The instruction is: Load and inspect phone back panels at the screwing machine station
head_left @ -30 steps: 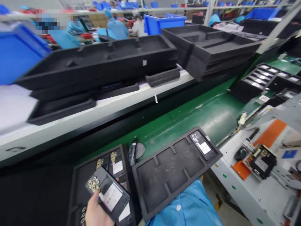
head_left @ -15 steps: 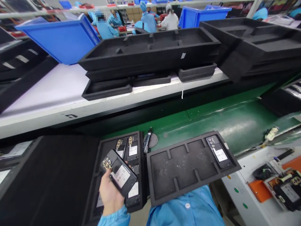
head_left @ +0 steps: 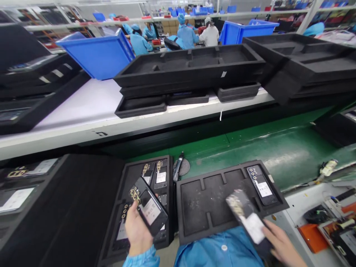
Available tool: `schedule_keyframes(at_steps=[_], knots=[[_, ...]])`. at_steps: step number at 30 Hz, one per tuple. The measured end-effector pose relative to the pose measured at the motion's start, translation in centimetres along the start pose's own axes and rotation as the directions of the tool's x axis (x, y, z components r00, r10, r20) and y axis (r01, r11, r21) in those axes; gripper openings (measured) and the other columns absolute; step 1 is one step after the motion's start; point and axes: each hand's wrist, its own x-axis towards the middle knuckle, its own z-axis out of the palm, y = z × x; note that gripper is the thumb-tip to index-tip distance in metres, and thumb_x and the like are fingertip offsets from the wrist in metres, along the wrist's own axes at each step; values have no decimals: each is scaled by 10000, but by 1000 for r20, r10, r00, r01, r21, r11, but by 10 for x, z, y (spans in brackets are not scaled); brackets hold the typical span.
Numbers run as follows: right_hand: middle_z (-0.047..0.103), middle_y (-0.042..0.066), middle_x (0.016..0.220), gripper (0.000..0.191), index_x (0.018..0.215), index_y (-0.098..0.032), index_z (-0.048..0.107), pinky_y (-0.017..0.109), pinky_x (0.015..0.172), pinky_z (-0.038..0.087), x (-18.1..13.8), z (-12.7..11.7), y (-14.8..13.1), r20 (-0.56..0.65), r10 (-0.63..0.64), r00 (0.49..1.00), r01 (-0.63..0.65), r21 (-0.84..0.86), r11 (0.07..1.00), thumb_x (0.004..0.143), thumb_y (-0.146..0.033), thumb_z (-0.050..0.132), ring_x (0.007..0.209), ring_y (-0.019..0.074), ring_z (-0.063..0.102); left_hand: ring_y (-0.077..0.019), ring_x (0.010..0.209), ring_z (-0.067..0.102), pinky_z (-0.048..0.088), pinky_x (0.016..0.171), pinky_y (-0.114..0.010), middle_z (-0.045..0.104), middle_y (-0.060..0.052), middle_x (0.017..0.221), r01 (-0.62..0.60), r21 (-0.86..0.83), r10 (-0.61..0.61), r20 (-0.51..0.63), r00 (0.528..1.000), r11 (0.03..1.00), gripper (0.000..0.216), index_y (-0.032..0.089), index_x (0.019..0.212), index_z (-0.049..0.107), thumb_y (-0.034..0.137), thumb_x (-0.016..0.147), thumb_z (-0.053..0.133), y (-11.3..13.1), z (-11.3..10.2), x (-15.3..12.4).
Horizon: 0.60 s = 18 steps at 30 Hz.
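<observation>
Phones (head_left: 148, 205), probably light, stiff and easily scratched, are best taken by their long edges: the left hand (head_left: 137, 230), half closed, holds one above the tray of phones (head_left: 171, 185), and the right hand (head_left: 279, 240) pinches a blurred phone (head_left: 251, 224) at the other tray's (head_left: 194, 207) near edge.

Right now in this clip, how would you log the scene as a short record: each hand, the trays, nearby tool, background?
Left hand: holds a dark phone, tilted, above the left tray
Right hand: holds a blurred phone over the near side of the right tray
Left tray contents: several phones, partly hidden
Right tray contents: one phone at its right end
Tool: pen-shaped tool between the trays' far ends
Background: blue bins, people
</observation>
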Motion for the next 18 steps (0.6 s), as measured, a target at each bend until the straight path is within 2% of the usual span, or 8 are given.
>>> schedule_keyframes(at_steps=[2, 4, 8, 10, 12, 14, 16, 18], knots=[[582, -27, 630, 519, 949, -190, 656, 211, 326, 333, 3, 45, -18, 303, -14, 953, -4, 58, 998, 779, -679, 624, 396, 85, 438, -202, 672, 717, 606, 774, -338, 701, -9, 604, 1, -23, -1, -22, 1000, 1000, 366, 154, 1112, 673, 280, 873, 427, -2, -7, -4], [511, -60, 561, 624, 929, -170, 631, 207, 301, 248, -3, 91, -35, 595, -53, 802, -46, 151, 987, 755, -764, 549, 328, 60, 346, -199, 670, 718, 605, 780, -335, 702, -5, 608, -6, -55, 4, -40, 999, 998, 343, 160, 1105, 673, 271, 869, 451, -3, -20, -5], [645, 13, 754, 678, 1103, -160, 560, 222, 366, 349, -25, 145, -51, 732, -101, 674, -83, 211, 974, 781, -752, 488, 374, 79, 484, -200, 687, 723, 607, 787, -341, 702, -5, 614, 8, -102, -17, -83, 996, 995, 326, 160, 1110, 667, 246, 876, 457, -8, -47, -7], [674, 116, 1072, 739, 1308, -175, 458, 269, 487, 479, -31, 149, -49, 792, -118, 599, -90, 212, 973, 783, -689, 538, 522, 120, 623, -204, 708, 727, 608, 787, -348, 712, -20, 638, 31, -109, -40, -84, 996, 994, 320, 146, 1103, 667, 242, 891, 448, -13, -54, -9], [583, 168, 1311, 834, 1475, -208, 275, 347, 672, 557, -32, 141, -45, 829, -129, 544, -57, 189, 980, 805, -611, 564, 693, 156, 684, -206, 726, 729, 609, 789, -353, 723, -35, 672, 61, -99, -68, -72, 995, 993, 305, 133, 1090, 667, 233, 901, 450, -19, -55, -10], [475, 185, 1447, 835, 1529, -232, 195, 407, 812, 555, -30, 127, -46, 824, -153, 545, 37, 159, 987, 846, -554, 550, 796, 173, 686, -195, 730, 727, 606, 797, -342, 733, -38, 712, 79, -56, -84, -83, 993, 995, 272, 130, 1080, 664, 203, 895, 479, -26, -49, -11], [356, 182, 1538, 751, 1518, -243, 267, 425, 877, 537, -28, 113, -53, 797, -175, 577, 106, 140, 984, 881, -556, 512, 867, 187, 682, -175, 742, 724, 598, 809, -321, 747, -37, 785, 81, 23, -78, -105, 991, 996, 248, 144, 1083, 656, 168, 872, 528, -35, -39, -13], [361, 171, 1540, 727, 1487, -235, 348, 424, 914, 522, -28, 101, -66, 790, -180, 586, 88, 159, 983, 884, -613, 494, 941, 212, 681, -174, 772, 722, 592, 817, -322, 753, -43, 874, 78, 113, -71, -64, 995, 991, 268, 163, 1108, 636, 162, 847, 576, -50, -26, -20]])
